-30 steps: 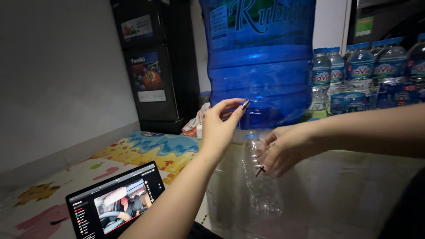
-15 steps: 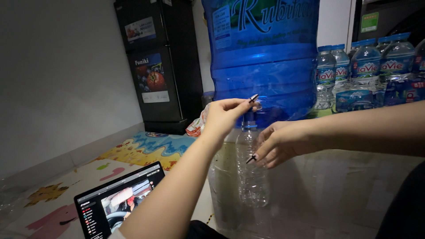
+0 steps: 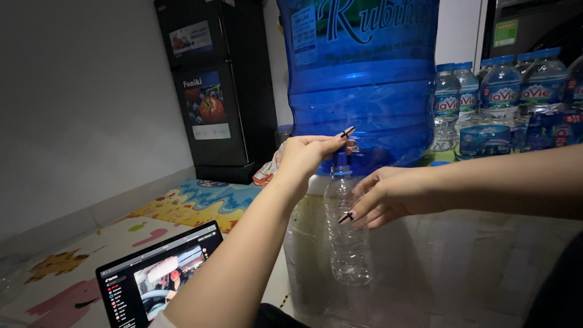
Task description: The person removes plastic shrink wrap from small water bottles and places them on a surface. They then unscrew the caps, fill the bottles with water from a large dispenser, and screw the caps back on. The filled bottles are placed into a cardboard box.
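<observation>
A big blue water jug (image 3: 364,85) stands on a table, with its tap low at the front. My left hand (image 3: 310,155) is raised to that tap, fingers pinched on it; the tap itself is mostly hidden behind the fingers. Under the tap hangs a clear plastic bottle (image 3: 347,237) with a blue neck ring, upright and looking empty. My right hand (image 3: 379,197) grips the bottle around its upper part from the right.
Several small water bottles (image 3: 504,97) stand in a row at the right behind the jug. A black fridge (image 3: 212,91) stands at the back left. An open laptop (image 3: 161,279) lies on a colourful floor mat (image 3: 194,203) at lower left.
The bottle has been lifted, so its neck now sits just under the tap. My left hand stays pinched at the tap. The view has shifted a little.
</observation>
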